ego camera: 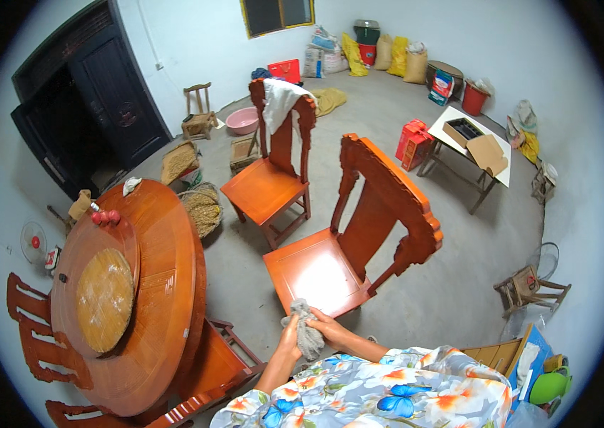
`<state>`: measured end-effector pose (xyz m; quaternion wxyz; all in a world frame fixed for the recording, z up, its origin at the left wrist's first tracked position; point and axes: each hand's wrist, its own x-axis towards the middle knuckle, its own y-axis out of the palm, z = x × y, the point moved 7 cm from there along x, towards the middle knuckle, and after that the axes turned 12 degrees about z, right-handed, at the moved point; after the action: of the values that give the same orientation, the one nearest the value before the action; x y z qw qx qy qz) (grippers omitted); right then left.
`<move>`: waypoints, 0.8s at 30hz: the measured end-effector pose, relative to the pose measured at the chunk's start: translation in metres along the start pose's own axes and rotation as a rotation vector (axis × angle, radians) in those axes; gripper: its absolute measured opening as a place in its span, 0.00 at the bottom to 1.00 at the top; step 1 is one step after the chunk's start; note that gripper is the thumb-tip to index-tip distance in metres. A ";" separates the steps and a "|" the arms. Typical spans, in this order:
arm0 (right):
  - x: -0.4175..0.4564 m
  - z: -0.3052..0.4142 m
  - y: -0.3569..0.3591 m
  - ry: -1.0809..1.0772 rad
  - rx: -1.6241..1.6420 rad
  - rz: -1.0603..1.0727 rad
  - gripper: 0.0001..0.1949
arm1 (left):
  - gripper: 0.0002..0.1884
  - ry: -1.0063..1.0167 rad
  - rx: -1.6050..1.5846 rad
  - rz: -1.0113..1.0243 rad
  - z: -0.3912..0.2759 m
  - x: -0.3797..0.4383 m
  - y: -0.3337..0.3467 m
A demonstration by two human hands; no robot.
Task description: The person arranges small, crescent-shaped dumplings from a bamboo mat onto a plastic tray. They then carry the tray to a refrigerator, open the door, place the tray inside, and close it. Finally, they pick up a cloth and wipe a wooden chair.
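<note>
A crumpled grey cloth (308, 336) is bunched between my two hands, low in the head view. My left hand (291, 338) grips it from the left side. On the right, my right hand (327, 326) has its fingers closed over the same cloth. Just beyond them is the glossy seat of a carved wooden chair (307, 267), with a bright light reflection on it. Its tall carved back stands to the right. A second matching wooden chair (267, 187) stands farther off, with a white cloth (284, 101) draped over its backrest.
At left stands a round wooden table (165, 278) with a turntable and a round wooden board (105, 299). Behind it are a woven basket of grain-like material (201, 208) and a pink basin (242, 121). A small white-topped table (446, 120) holds an opened cardboard box (486, 152). Several sacks (398, 53) line the wall.
</note>
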<state>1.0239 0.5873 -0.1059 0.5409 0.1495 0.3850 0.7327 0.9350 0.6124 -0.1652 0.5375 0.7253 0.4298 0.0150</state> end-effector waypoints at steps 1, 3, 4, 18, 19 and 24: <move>-0.013 0.008 -0.015 -0.029 -0.039 -0.047 0.25 | 0.21 -0.043 0.027 0.004 0.018 0.013 0.004; -0.049 0.022 -0.059 -0.092 -0.120 -0.174 0.22 | 0.19 -0.125 0.205 -0.033 0.046 0.030 0.052; -0.065 0.026 -0.081 -0.096 -0.131 -0.264 0.18 | 0.19 -0.161 0.306 -0.032 0.061 0.038 0.069; -0.295 0.101 -0.274 -0.438 -0.206 -0.978 0.10 | 0.22 -0.466 0.613 0.198 0.243 0.143 0.231; -0.314 0.105 -0.285 -0.453 -0.150 -1.026 0.12 | 0.23 -0.437 0.625 0.215 0.247 0.146 0.240; -0.389 0.115 -0.322 -0.543 -0.108 -1.179 0.12 | 0.27 -0.649 0.692 0.412 0.283 0.152 0.275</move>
<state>1.4587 0.3183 -0.1871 0.9369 0.0655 0.2148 0.2678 1.3348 0.4785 -0.1339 0.3574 0.8977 0.0689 -0.2482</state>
